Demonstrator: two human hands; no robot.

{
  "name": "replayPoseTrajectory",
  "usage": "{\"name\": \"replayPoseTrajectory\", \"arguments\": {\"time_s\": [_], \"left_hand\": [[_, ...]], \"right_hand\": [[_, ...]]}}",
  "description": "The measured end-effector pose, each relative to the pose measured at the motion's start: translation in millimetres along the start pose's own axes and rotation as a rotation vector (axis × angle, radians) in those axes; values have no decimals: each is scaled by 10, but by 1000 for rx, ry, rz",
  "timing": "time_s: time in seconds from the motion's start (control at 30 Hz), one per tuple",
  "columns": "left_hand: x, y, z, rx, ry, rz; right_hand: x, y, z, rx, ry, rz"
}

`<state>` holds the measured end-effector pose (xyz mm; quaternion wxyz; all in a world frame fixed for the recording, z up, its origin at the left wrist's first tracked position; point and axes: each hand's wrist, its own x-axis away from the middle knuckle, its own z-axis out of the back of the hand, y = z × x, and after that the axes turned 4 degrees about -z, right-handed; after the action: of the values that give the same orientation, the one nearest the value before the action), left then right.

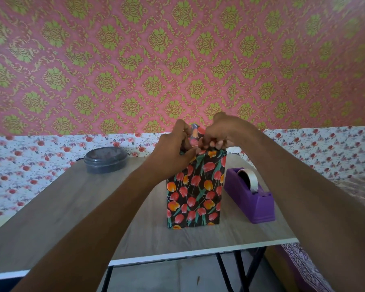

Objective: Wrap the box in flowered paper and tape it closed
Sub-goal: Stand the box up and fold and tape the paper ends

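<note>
A tall box (195, 192) stands upright on the grey table (72, 207), covered in black paper printed with red and orange tulips. Both hands work at its top end. My left hand (173, 146) holds the top left corner, thumb against the paper. My right hand (217, 135) has its fingers curled over the top edge and pinches a paper flap (195, 131) that sticks up between the two hands. The top face of the box is hidden behind the hands.
A purple tape dispenser (250, 197) with a roll of pale tape stands just right of the box. A round dark lidded container (105, 160) sits at the table's far left. Floral fabric lies behind and beside the table; the near table edge is below my arms.
</note>
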<state>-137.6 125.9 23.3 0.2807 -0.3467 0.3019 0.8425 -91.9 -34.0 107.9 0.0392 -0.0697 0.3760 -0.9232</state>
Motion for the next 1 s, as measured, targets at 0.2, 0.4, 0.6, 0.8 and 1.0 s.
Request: {"name": "replayPoseTrajectory", "arguments": {"time_s": [0.2, 0.4, 0.6, 0.8, 1.0], "left_hand": [[7, 12, -1, 0, -12, -15], [8, -3, -10, 0, -1, -18], [-14, -4, -29, -16, 11, -15], [-2, -31, -31, -33, -4, -18], [-50, 11, -68, -212, -97, -125]], "right_hand": [[-88, -166, 74, 224, -104, -71], [-207, -142, 61, 282, -180, -145], [-194, -71, 119, 313, -75, -118], [-107, 220, 237, 168, -99, -133], [-61, 408, 313, -78, -35, -92]]}}
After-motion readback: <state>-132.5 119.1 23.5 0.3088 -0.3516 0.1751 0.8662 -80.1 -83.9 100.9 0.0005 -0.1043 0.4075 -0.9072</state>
